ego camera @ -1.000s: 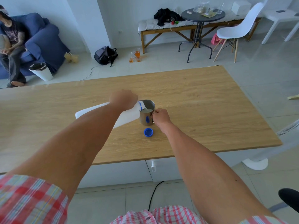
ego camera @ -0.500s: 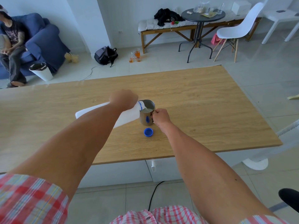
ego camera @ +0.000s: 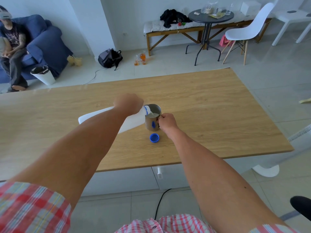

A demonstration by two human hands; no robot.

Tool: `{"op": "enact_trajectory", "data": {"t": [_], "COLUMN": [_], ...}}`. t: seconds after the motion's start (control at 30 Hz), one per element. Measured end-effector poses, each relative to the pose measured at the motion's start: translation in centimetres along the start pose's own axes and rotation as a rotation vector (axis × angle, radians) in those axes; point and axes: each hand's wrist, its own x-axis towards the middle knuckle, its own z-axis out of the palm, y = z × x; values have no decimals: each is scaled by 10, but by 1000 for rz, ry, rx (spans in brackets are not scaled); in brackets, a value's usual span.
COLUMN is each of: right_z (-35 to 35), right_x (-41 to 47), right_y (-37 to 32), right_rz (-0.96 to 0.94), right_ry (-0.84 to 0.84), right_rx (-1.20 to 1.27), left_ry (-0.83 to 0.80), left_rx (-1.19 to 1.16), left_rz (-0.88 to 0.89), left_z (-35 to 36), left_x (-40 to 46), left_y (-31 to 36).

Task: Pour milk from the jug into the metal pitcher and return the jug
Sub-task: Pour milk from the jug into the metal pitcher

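Note:
A white plastic milk jug is tipped on its side above the wooden table, its open mouth over the rim of the metal pitcher. My left hand grips the jug near its neck. White milk shows inside the pitcher. My right hand is closed on the pitcher's handle at its right side. The pitcher stands upright on the table. The jug's blue cap lies loose on the table just in front of the pitcher.
The table's near edge runs just beyond my forearms. Past the far edge sit a blue sofa with a seated person, a white bin, a backpack, a round black table and a white chair.

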Motion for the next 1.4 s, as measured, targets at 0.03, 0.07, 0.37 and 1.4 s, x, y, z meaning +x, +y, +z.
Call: {"op": "enact_trajectory", "data": {"t": [0.03,0.07,0.37,1.4], "right_z": [0,0,0,0], "right_x": [0,0,-1,0], "right_y": [0,0,-1,-1], "right_rz": [-1,-3,5,19], "right_ry": [-2,-4,-1,-6], "right_rx": [0,-1,5,22], "left_ry": [0,0,-2,-3], "left_rx": [2,4,6,8], "left_rz": [2,4,5,-9], "left_z": [0,0,0,2], "left_x": [0,0,1,3], "left_y": [0,0,0,0]}}
